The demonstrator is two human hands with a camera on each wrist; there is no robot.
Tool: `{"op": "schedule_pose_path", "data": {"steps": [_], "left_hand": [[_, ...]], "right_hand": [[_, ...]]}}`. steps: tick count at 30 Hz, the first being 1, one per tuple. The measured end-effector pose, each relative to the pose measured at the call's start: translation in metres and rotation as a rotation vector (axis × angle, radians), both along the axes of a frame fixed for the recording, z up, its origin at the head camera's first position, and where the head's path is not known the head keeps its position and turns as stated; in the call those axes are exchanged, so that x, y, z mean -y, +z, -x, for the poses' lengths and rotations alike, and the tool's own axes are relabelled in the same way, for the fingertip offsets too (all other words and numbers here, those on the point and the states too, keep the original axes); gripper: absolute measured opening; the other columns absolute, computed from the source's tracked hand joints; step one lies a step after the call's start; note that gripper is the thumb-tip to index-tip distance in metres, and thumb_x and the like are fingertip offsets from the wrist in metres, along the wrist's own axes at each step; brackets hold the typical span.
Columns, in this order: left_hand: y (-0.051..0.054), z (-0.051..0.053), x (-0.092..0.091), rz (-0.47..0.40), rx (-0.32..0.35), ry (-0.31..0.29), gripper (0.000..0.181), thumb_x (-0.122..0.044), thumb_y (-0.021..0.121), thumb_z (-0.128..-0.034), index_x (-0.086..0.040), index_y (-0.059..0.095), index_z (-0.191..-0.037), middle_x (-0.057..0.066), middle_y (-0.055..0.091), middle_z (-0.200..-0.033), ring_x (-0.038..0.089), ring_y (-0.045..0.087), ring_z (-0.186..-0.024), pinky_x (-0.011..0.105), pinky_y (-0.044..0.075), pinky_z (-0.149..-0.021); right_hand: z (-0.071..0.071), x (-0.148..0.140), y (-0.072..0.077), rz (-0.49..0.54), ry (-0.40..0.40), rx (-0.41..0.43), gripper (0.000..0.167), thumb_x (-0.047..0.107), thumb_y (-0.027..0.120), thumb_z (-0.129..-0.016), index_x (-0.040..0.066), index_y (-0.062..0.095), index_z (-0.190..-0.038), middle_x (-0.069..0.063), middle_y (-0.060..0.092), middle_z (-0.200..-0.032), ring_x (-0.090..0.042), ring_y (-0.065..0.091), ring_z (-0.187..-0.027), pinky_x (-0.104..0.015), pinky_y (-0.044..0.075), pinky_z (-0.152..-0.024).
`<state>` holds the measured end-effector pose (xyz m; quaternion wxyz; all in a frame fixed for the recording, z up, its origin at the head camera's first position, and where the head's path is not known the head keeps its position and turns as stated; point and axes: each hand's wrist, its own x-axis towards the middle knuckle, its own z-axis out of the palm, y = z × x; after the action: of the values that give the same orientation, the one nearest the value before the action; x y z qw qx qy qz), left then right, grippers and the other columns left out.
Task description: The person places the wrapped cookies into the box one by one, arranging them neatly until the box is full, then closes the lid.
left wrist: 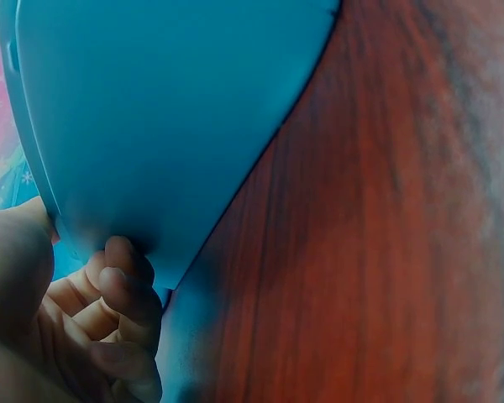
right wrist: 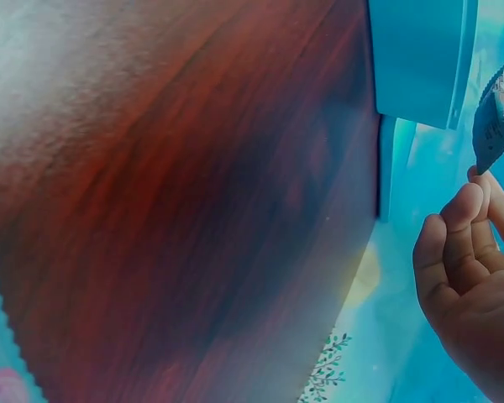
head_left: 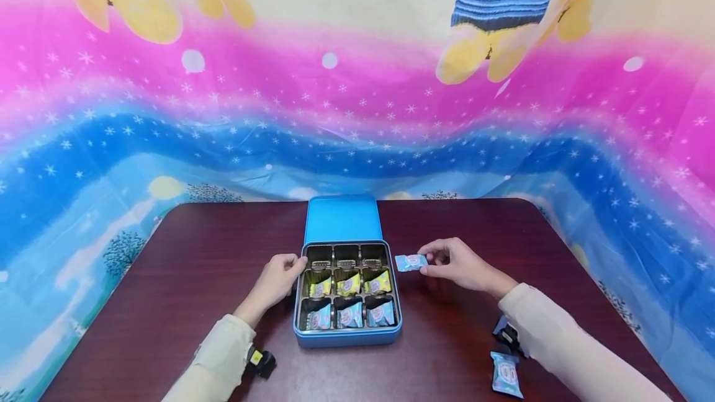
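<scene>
Just beside the tin, a blue-wrapped candy in the right hand

Thumb and fingers pinch the candy, a narrow strip of bench showing between it and the tin's right edge. The left hand grips the tin's left rim near the far corner. Yellow candies sit in the middle row, blue candies in the near one. The lid reaches toward the bench's far edge. Wide bench spreads either side; a loose blue packet lies near the right sleeve.
</scene>
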<state>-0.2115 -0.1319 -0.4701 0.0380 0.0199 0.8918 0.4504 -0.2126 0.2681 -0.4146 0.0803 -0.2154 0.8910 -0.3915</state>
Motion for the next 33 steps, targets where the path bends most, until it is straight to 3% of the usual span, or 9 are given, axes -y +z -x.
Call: {"op": "schedule_pose_path", "data": {"steps": [22,33], "left_hand": [[-0.003,0.001,0.000,0.008,-0.019,-0.003,0.043,-0.038,0.053,-0.1035,-0.013,0.049,-0.068,-0.002,0.045,-0.048,0.015,0.046,-0.042,0.029,0.039,-0.046],[0.000,-0.001,0.000,0.001,-0.006,-0.004,0.043,-0.038,0.052,-0.1037,-0.014,0.049,-0.069,-0.003,0.044,-0.049,0.015,0.045,-0.042,0.028,0.038,-0.046]], "right_hand": [[0.010,0.021,0.005,0.032,0.021,-0.033,0.028,0.018,0.077,-0.090,0.004,0.071,-0.114,-0.008,0.060,-0.091,-0.012,0.050,-0.068,-0.025,0.043,-0.060],[0.016,0.032,0.004,0.025,0.011,-0.026,0.026,0.020,0.077,-0.090,0.007,0.071,-0.112,-0.004,0.059,-0.090,-0.015,0.051,-0.069,-0.026,0.044,-0.060]]}}
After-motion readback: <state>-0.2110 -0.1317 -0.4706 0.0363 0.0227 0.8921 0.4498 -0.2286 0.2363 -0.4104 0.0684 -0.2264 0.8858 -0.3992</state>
